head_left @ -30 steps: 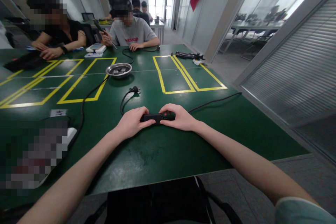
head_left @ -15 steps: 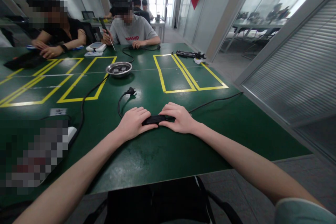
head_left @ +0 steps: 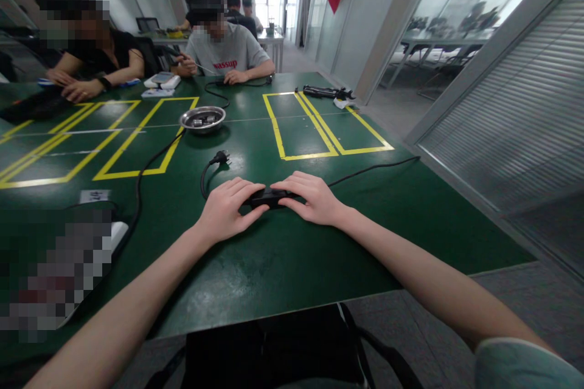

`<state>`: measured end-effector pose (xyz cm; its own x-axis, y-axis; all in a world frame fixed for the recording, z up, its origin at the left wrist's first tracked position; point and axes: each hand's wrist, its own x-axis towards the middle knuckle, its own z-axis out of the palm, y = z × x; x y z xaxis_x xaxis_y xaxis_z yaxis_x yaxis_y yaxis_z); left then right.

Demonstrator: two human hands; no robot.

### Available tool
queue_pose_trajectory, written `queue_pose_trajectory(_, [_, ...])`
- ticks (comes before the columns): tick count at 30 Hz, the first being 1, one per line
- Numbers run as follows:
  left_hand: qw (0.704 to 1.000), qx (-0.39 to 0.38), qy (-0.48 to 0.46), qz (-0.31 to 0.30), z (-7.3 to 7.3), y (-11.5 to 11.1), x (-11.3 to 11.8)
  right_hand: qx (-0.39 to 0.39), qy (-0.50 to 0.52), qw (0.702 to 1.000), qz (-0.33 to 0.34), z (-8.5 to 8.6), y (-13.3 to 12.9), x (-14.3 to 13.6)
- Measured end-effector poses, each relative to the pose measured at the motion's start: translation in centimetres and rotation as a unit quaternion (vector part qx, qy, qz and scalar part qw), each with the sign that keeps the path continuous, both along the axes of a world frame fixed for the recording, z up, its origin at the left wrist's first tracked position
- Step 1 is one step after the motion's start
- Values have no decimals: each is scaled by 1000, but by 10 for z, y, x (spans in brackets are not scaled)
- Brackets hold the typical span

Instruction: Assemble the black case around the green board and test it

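Using left hand (head_left: 225,211) and right hand (head_left: 311,197), we grasp a black oblong block (head_left: 270,197), black corded plug (head_left: 221,158) at its ten o'clock.

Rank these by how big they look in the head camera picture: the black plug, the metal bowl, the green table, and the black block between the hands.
1. Green table
2. Metal bowl
3. Black block, partly hidden, judged by what shows
4. Black plug
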<state>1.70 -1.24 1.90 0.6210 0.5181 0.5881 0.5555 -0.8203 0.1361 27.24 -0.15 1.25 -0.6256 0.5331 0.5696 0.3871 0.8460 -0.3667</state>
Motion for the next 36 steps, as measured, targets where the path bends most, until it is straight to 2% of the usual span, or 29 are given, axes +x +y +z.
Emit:
queue_pose_trajectory(3, [999, 29, -2, -13, -1, 0, -2, -36, 28, 999, -8, 1, -1, -1])
queue_pose_trajectory(8, [994, 88, 66, -14, -4, 3, -5, -173, 64, 983, -20, 0, -1, 0])
queue_pose_trajectory(13, [992, 79, 99, 2, -3, 1, -3, -292, 91, 952, 9, -1, 2, 2])
queue_pose_trajectory(19, [994, 35, 103, -16, -1, -3, 2, -348, 52, 936, 22, -1, 1, 2])
queue_pose_trajectory(23, [996, -2, 83, -23, -3, -3, 3, -301, -20, 953, 13, 0, -2, 3])
queue_pose_trajectory(26, [997, -43, 62, -23, -4, -2, 1, -193, -102, 976, 2, 1, -3, 4])
queue_pose_trajectory(29, [993, -96, 57, -23, -5, -1, -1, -91, -162, 983, -13, 1, -4, 4])
queue_pose_trajectory(33, [992, -115, 37, -34, -5, -2, 1, -6, -186, 982, -21, 0, -5, 5])
queue_pose_trajectory(36, [994, -92, 32, -44, -5, -4, 3, 26, -174, 984, -20, -2, -5, 4])
